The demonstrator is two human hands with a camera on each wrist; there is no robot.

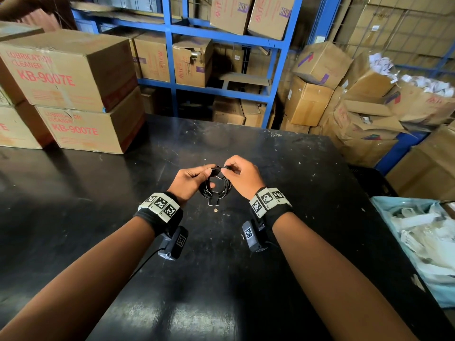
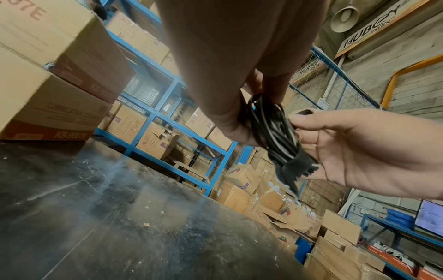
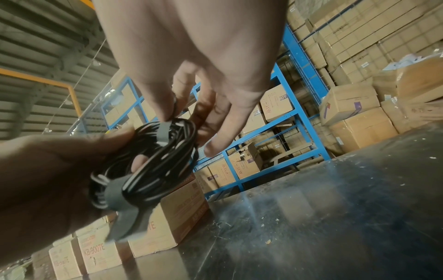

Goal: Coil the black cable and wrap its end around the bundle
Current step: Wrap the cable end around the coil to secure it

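Both forearms reached forward over the black table (image 1: 283, 153), each wrist strapped with a band of printed marker tiles. Just beyond the wrists, held above the tabletop between the two hands, was the black cable (image 1: 216, 187), already wound into a small round coil. The left hand (image 1: 190, 179) gripped the coil's left side, fingers curled round the loops with one fingertip showing through the middle. The right hand (image 1: 240, 174) pinched the coil's top between thumb and forefinger, its other fingers loosely extended (the right wrist view showed them clear of the loops). A flat dark plug end (image 3: 125, 223) hung off the coil's lower edge. Farther back on the left stood stacked cardboard boxes (image 1: 66, 70) printed in red, and behind the table blue shelving (image 1: 170, 57) held more cartons.
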